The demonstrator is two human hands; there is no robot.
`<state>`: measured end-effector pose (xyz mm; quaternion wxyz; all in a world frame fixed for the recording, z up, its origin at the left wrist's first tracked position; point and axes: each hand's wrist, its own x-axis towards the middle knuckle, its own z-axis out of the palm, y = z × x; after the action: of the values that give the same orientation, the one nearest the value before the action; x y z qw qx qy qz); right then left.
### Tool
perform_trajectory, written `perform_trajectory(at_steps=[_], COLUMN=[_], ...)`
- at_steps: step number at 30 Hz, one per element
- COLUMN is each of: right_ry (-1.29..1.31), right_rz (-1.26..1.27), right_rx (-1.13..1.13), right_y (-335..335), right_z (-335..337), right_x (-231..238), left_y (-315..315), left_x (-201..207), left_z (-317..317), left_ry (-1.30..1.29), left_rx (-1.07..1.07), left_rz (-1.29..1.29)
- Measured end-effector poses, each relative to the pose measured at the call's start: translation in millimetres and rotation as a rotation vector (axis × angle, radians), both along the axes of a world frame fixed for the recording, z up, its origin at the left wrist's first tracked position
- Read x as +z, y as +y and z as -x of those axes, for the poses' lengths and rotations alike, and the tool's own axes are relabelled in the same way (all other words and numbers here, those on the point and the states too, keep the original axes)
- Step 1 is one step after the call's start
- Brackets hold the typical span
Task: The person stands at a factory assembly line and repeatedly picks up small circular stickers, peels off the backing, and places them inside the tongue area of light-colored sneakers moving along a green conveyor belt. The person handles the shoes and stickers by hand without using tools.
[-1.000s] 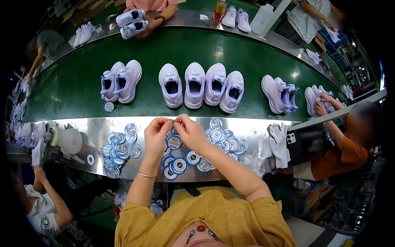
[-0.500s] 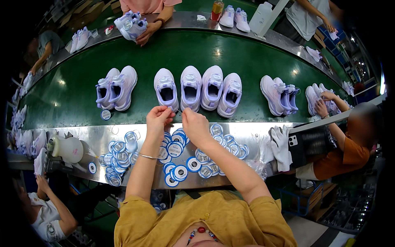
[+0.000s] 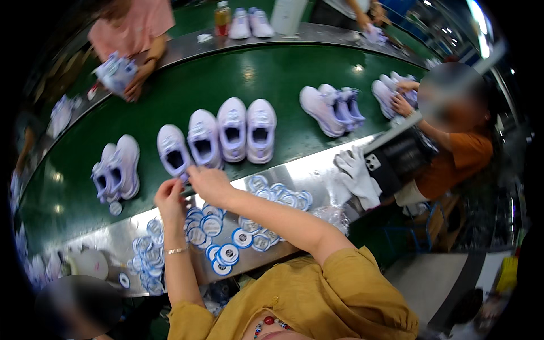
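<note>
My right hand (image 3: 207, 185) is closed in a pinch at the heel of a pale lavender sneaker (image 3: 171, 141), the leftmost of several standing in a row. Just left of it and nearer me, my left hand (image 3: 170, 198) is closed too, its fingertips pressed together. Whatever the fingers hold is too small and blurred to make out. Round blue-edged tags (image 3: 211, 225) lie in a pile beneath my forearms on the metal ledge. Another pair of sneakers (image 3: 126, 164) stands to the left, with a round tag (image 3: 115, 208) at its heel.
More tags lie in a left pile (image 3: 148, 255) and a right pile (image 3: 277, 195). White gloves (image 3: 357, 175) and a black phone (image 3: 378, 169) rest on the right of the metal ledge (image 3: 306, 164). Co-workers handle shoes across the green belt (image 3: 283, 68) and at right. A bottle (image 3: 222, 20) stands opposite.
The view has turned, so the belt and shoes now slant. My hands have gone from the middle of the row to its leftmost shoe, the right hand now at its heel.
</note>
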<state>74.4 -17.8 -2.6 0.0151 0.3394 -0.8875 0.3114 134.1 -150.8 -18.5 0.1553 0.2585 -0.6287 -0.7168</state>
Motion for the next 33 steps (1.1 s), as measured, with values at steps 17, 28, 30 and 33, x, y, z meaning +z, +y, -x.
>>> perform_trajectory(at_steps=[17,28,30,33], right_ry=[-0.074,-0.649,-0.588,-0.473], right_rz=[0.735,0.914,0.91,0.863], right_rx=[0.303,0.331,0.304,0.279], right_y=[-10,-31,-30,-27], right_z=[41,40,40,39], right_x=[20,21,25,31], left_y=[-8,-28,-23,-30], left_x=[25,19,25,21], left_z=[6,5,8,11], left_ry=[0.271,0.319,0.335,0.369], left_rx=[-0.128,-0.158,-0.163,-0.191], left_rz=[0.126,0.017,-0.001,-0.025])
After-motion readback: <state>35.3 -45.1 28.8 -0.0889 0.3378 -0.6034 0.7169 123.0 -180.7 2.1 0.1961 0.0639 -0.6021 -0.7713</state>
